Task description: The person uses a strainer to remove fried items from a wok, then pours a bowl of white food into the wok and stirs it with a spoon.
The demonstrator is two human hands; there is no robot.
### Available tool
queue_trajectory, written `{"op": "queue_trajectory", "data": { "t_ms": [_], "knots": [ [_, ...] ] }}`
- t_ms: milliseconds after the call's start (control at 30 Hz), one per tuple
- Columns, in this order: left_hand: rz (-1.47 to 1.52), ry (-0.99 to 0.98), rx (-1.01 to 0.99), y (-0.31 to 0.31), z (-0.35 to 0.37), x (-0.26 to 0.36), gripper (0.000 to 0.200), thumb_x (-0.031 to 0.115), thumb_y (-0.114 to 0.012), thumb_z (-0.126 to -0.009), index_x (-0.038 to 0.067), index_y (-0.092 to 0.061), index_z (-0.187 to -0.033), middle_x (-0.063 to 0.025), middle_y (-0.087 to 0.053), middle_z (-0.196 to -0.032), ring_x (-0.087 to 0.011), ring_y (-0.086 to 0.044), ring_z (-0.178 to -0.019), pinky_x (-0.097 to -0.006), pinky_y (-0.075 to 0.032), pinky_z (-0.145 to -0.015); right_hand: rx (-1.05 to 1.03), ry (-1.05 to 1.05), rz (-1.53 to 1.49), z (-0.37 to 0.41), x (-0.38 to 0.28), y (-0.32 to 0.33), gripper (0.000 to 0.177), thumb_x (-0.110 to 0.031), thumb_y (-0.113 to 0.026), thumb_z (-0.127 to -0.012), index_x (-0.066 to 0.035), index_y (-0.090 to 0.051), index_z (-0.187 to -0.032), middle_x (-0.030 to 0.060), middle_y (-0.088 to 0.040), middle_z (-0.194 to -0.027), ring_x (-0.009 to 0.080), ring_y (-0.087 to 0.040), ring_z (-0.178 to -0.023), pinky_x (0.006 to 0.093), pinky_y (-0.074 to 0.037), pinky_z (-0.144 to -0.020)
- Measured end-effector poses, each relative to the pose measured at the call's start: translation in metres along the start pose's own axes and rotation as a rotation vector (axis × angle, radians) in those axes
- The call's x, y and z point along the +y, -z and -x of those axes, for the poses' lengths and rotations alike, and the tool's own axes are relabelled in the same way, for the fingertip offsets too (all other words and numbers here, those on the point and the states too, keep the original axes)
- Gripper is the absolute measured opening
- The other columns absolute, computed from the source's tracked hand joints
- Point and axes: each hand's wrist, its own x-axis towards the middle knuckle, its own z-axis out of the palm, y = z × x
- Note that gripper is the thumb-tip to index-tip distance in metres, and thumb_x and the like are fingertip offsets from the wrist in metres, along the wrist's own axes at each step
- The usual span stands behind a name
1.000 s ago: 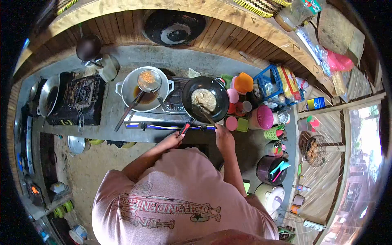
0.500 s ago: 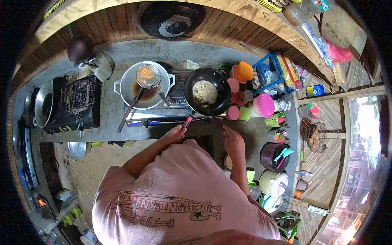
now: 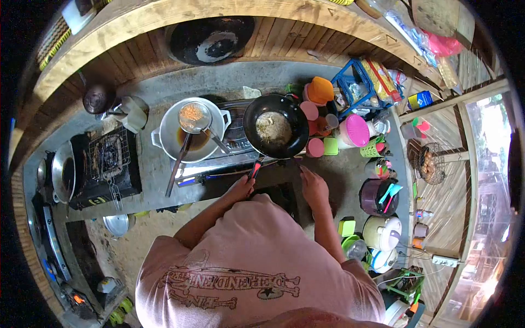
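Head camera: a black pan (image 3: 298, 131) is seen at the right end of the stove (image 3: 216, 167), with pale, lumpy food (image 3: 273, 127) gathered in its middle. Its red-and-black handle (image 3: 256, 168) is gripped by the left hand (image 3: 240, 189), the fingers being wrapped round it. By the right hand (image 3: 315, 189), a dark utensil (image 3: 297, 162) is pinched near the pan's front edge; how far it reaches into the pan cannot be made out against the black surface. To the left of the pan, a pale metal pot (image 3: 169, 141) is set on the stove, with brown liquid (image 3: 200, 142) held in it and a strainer (image 3: 202, 124) of orange bits (image 3: 191, 112) placed over it. A green container (image 3: 331, 146) is seen just right of the pan
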Motion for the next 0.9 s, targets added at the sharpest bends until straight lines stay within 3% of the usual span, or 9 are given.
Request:
{"op": "queue_trajectory", "data": {
  "t_ms": [100, 133, 300, 400, 500, 567, 667, 733, 900],
  "knots": [
    [0.117, -0.044, -0.003, -0.007, -0.01, -0.028, 0.03, 0.038, -0.051, -0.102, 0.011, -0.047, -0.089, -0.0001, -0.049, -0.066, -0.0099, -0.045, -0.054, -0.0272, -0.037, -0.048, 0.022, -0.078, 0.017, -0.012, 0.006, -0.015, 0.027, -0.016, -0.058, -0.093, -0.009, -0.066, -0.119, 0.0205, -0.069, -0.102, 0.0392, -0.066, -0.091, 0.0464, -0.053, -0.077],
    [0.23, -0.051, -0.028, -0.006, -0.005, -0.003, 0.03, 0.038, -0.051, -0.102, 0.011, -0.048, -0.088, -0.0004, -0.049, -0.065, -0.0099, -0.045, -0.054, -0.027, -0.037, -0.048, 0.037, -0.072, 0.009, -0.018, 0.001, -0.008, 0.027, -0.016, -0.058, -0.093, -0.009, -0.066, -0.119, 0.0205, -0.069, -0.102, 0.0392, -0.066, -0.091, 0.0464, -0.053, -0.077],
    [0.055, 0.081, 0.017, -0.004, 0.0, 0.014, 0.029, 0.038, -0.05, -0.102, 0.01, -0.052, -0.094, -0.0001, -0.05, -0.063, -0.0099, -0.047, -0.054, -0.0268, -0.037, -0.048, 0.017, -0.073, 0.018, 0.0, 0.009, 0.029, 0.03, -0.018, -0.059, -0.092, -0.011, -0.065, -0.121, 0.0196, -0.069, -0.101, 0.0384, -0.066, -0.091, 0.0473, -0.053, -0.076],
    [0.075, 0.02, -0.056, 0.0, -0.013, -0.005, 0.029, 0.037, -0.048, -0.103, 0.009, -0.053, -0.097, 0.0004, -0.051, -0.063, -0.0101, -0.047, -0.052, -0.0265, -0.037, -0.047, 0.03, -0.067, 0.011, -0.014, 0.027, -0.004, 0.03, -0.017, -0.059, -0.092, -0.011, -0.065, -0.121, 0.019, -0.069, -0.102, 0.038, -0.066, -0.092, 0.0469, -0.053, -0.077],
    [-0.028, -0.069, -0.088, -0.001, -0.011, 0.01, 0.038, 0.047, -0.047, -0.102, 0.009, -0.049, -0.103, -0.0006, -0.051, -0.067, -0.0115, -0.049, -0.056, -0.0279, -0.038, -0.049, 0.041, -0.108, -0.013, -0.015, 0.022, 0.0, 0.031, -0.017, -0.059, -0.092, -0.011, -0.065, -0.121, 0.0189, -0.069, -0.103, 0.0382, -0.066, -0.093, 0.0467, -0.053, -0.078],
    [0.086, -0.009, 0.009, -0.007, -0.012, 0.009, 0.031, 0.035, -0.045, -0.104, 0.007, -0.053, -0.097, 0.0007, -0.05, -0.062, -0.0096, -0.047, -0.052, -0.0264, -0.038, -0.049, 0.048, -0.151, -0.025, -0.017, 0.019, 0.017, 0.031, -0.016, -0.059, -0.092, -0.011, -0.065, -0.122, 0.0188, -0.069, -0.104, 0.0385, -0.066, -0.093, 0.0467, -0.052, -0.079],
    [0.056, 0.04, -0.002, -0.008, -0.003, 0.021, 0.033, 0.037, -0.045, -0.104, 0.007, -0.055, -0.096, 0.0008, -0.052, -0.064, -0.0095, -0.048, -0.056, -0.0276, -0.04, -0.052, 0.01, -0.033, -0.068, -0.011, 0.029, 0.033, 0.03, -0.016, -0.058, -0.092, -0.011, -0.065, -0.121, 0.0189, -0.069, -0.103, 0.0391, -0.065, -0.092, 0.0472, -0.052, -0.078],
    [-0.02, 0.015, 0.029, -0.011, -0.01, 0.012, 0.032, 0.037, -0.047, -0.104, 0.007, -0.055, -0.096, 0.0009, -0.053, -0.067, -0.0096, -0.048, -0.058, -0.028, -0.04, -0.054, -0.178, -0.058, -0.105, -0.023, 0.031, 0.034, 0.029, -0.017, -0.056, -0.093, -0.009, -0.066, -0.119, 0.0183, -0.069, -0.103, 0.0373, -0.065, -0.094, 0.0458, -0.052, -0.08],
    [0.058, -0.098, 0.049, -0.012, -0.022, -0.026, 0.03, 0.04, -0.055, -0.101, 0.01, -0.057, -0.098, 0.002, -0.054, -0.073, -0.0096, -0.049, -0.063, -0.0273, -0.04, -0.057, 0.034, 0.174, -0.15, -0.041, 0.06, -0.004, 0.03, -0.018, -0.053, -0.094, -0.012, -0.066, -0.121, 0.016, -0.071, -0.097, 0.0345, -0.067, -0.087, 0.0468, -0.054, -0.075]
  ]
}}
